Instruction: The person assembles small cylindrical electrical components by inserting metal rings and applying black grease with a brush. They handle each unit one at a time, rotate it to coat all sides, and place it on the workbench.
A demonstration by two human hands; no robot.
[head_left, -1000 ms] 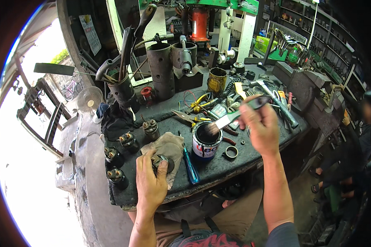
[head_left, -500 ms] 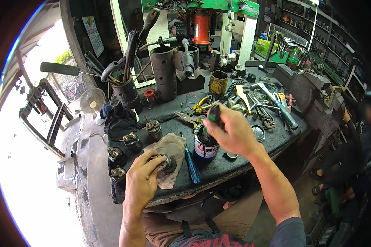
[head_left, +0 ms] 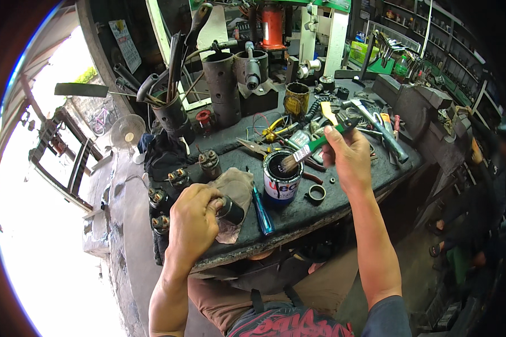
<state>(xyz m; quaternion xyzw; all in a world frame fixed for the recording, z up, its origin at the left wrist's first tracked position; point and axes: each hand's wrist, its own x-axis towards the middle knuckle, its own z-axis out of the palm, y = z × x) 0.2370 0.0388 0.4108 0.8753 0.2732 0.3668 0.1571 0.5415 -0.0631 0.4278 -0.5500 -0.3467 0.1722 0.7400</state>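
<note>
this can's [head_left: 282,182] white label [head_left: 291,197] is showing red and dark lettering, sitting near-side on the bench [head_left: 334,208]; my right hand [head_left: 351,160] is clamping the green-handled brush [head_left: 315,146] at its mouth, and left of that my left hand [head_left: 195,216] is pinching a dark cylinder [head_left: 231,211] over the beige rag [head_left: 239,182]

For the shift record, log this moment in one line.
left hand: holds black cylinder; right hand: holds green brush; bristles: at open can's mouth

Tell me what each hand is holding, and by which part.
Right hand: a paintbrush, by its green handle. Left hand: a black cylinder, by its left end.
</note>
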